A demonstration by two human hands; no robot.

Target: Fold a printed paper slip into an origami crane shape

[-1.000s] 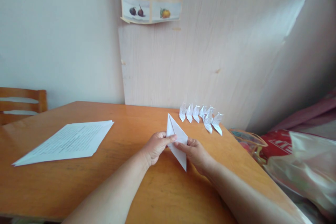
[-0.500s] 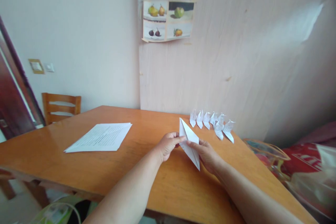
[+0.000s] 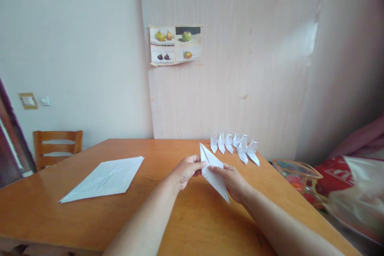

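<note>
A white sheet of folded paper (image 3: 213, 176), long and diamond-shaped with pointed ends, is held above the table between both hands. My left hand (image 3: 189, 169) pinches its left edge, thumb on the face toward me. On the right edge, my right hand (image 3: 231, 178) grips the paper with its thumb laid across the front and the fingers hidden behind. Beyond the hands, several small folded paper figures (image 3: 229, 144) stand grouped near the table's far right edge.
A stack of printed sheets (image 3: 106, 180) lies on the left of the wooden table (image 3: 78, 220). A wooden chair (image 3: 58, 147) stands behind the far left edge. At right, beside the table, are a basket (image 3: 297, 168) and a red and white bag (image 3: 339, 176). Fruit pictures (image 3: 175, 46) hang on the wall.
The camera view has tilted up and shifted slightly right. Both hands keep hold of the folded paper, and a fold line on its lower part no longer shows as clearly.
</note>
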